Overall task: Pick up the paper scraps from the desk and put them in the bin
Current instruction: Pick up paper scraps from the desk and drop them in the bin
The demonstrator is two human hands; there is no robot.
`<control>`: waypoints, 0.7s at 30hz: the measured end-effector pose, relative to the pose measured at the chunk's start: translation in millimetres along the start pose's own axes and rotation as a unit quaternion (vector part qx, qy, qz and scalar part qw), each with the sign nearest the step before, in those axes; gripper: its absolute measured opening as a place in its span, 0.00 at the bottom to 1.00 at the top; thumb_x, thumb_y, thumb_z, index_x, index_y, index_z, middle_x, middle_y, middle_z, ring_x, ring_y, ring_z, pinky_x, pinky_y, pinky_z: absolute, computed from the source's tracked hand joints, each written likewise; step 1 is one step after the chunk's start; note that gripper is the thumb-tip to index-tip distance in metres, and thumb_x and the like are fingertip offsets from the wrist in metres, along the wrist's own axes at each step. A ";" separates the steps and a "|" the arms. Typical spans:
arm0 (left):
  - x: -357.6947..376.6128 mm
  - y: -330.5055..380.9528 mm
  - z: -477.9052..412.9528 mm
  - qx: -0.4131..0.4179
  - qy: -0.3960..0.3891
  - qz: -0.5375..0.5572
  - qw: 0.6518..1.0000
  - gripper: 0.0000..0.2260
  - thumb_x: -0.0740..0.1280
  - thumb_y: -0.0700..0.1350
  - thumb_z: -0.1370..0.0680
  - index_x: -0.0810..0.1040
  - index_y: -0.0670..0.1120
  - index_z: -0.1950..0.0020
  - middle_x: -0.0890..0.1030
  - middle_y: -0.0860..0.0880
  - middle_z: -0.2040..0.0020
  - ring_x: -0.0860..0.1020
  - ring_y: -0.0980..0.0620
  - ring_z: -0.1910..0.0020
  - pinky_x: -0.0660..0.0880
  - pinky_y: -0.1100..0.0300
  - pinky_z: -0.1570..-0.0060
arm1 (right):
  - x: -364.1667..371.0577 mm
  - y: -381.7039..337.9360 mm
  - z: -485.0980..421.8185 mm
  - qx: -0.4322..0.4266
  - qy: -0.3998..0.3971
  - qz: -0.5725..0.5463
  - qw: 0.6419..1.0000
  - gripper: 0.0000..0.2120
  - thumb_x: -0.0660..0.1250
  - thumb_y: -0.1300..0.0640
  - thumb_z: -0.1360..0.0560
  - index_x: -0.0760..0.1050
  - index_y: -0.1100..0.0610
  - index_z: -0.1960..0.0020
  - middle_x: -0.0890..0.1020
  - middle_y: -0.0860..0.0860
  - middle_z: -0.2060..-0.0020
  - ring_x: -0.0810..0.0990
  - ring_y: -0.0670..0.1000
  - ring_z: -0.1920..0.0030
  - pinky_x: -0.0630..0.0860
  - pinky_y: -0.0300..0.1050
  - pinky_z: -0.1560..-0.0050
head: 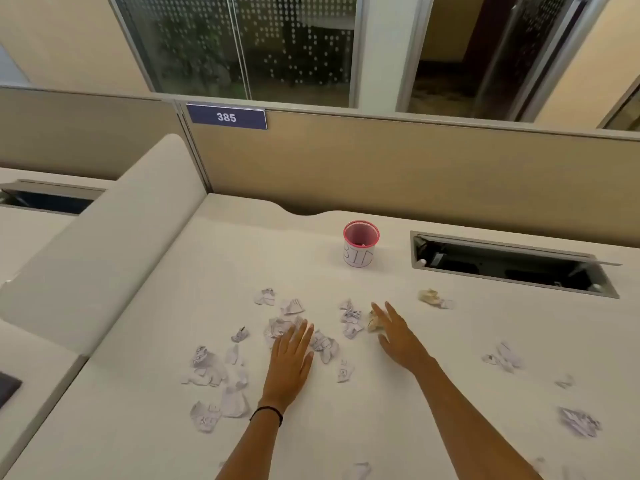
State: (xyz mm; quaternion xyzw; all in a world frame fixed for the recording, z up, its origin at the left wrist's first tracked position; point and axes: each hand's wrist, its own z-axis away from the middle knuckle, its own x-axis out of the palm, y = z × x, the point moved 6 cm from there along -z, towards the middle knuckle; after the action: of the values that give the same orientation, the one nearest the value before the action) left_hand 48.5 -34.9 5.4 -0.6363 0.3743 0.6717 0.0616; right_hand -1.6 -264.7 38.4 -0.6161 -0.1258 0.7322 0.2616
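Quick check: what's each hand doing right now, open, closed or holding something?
Left hand: open, fingers straight, over white scraps.
Right hand: open, touching a tan crumpled scrap, nothing gripped.

Both hands, left [289, 360] and right [398, 336], flat, fingers straight.

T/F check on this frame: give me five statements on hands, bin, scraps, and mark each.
1. The bin stands upright on the desk, beyond both hands. True.
2. The left hand grips a scrap. False: its fingers are straight and it holds nothing, lying flat among the white scraps.
3. The right hand is open, right beside a yellowish scrap. True.
4. All the scraps are already in the bin. False: many are scattered across the desk.
5. The black band is on the right wrist. False: it is on the left wrist.
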 end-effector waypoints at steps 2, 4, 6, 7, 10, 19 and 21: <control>4.4 -2.5 -3.5 -0.021 -0.013 -0.005 1.000 0.24 0.54 0.48 0.18 0.48 0.53 0.25 0.46 0.53 0.24 0.45 0.50 0.24 0.38 0.59 0.28 | 2.4 3.4 -3.3 0.014 -0.001 -0.018 1.000 0.30 0.55 0.63 0.22 0.46 0.50 0.25 0.49 0.55 0.24 0.54 0.55 0.25 0.62 0.48 0.30; 11.2 -5.3 -4.9 -0.042 -0.029 -0.017 0.999 0.24 0.54 0.49 0.18 0.48 0.52 0.24 0.45 0.53 0.24 0.45 0.49 0.24 0.36 0.58 0.28 | 6.9 4.0 -5.8 0.017 -0.001 0.000 1.000 0.29 0.54 0.64 0.22 0.49 0.48 0.25 0.52 0.54 0.24 0.60 0.54 0.27 0.66 0.46 0.33; 14.3 -6.3 -6.4 -0.045 -0.027 -0.032 0.998 0.22 0.49 0.52 0.17 0.48 0.52 0.24 0.46 0.51 0.24 0.45 0.49 0.24 0.36 0.56 0.28 | 9.3 8.5 -11.5 0.021 0.015 0.016 1.000 0.28 0.53 0.65 0.22 0.53 0.47 0.25 0.55 0.53 0.25 0.63 0.53 0.29 0.68 0.45 0.35; 14.2 -6.8 -5.9 -0.048 -0.024 -0.039 0.998 0.23 0.45 0.54 0.18 0.50 0.50 0.24 0.48 0.50 0.24 0.44 0.50 0.24 0.38 0.55 0.28 | 9.2 10.5 -14.6 0.023 0.024 0.025 0.999 0.27 0.52 0.65 0.22 0.55 0.47 0.26 0.57 0.52 0.25 0.64 0.52 0.29 0.69 0.45 0.36; 16.4 -10.8 -3.5 -0.052 -0.016 -0.055 0.997 0.26 0.39 0.56 0.19 0.57 0.48 0.24 0.54 0.50 0.23 0.40 0.56 0.25 0.46 0.52 0.28 | 8.9 18.4 -24.6 0.028 0.044 0.053 0.997 0.25 0.53 0.65 0.22 0.61 0.48 0.28 0.66 0.52 0.31 0.69 0.50 0.34 0.72 0.42 0.43; 15.7 -13.3 -5.9 -0.071 -0.015 -0.076 0.995 0.26 0.39 0.55 0.19 0.63 0.48 0.26 0.60 0.49 0.25 0.41 0.56 0.24 0.48 0.50 0.29 | -12.2 24.1 -59.9 0.030 0.108 -0.129 0.985 0.20 0.61 0.65 0.26 0.70 0.52 0.36 0.75 0.54 0.47 0.76 0.54 0.46 0.73 0.44 0.51; 16.1 -13.0 -6.2 -0.072 -0.013 -0.082 0.994 0.26 0.40 0.54 0.19 0.62 0.48 0.26 0.59 0.49 0.25 0.42 0.55 0.24 0.49 0.50 0.29 | -30.4 19.8 -71.2 0.054 0.175 -0.207 0.961 0.17 0.63 0.62 0.25 0.72 0.53 0.37 0.76 0.56 0.48 0.78 0.55 0.48 0.75 0.46 0.49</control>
State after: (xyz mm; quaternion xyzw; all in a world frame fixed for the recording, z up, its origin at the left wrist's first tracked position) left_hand 57.9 -35.5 -14.0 -0.6586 0.2710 0.6979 0.0757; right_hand 66.0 -307.4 38.9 -0.6803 -0.1631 0.5486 0.4580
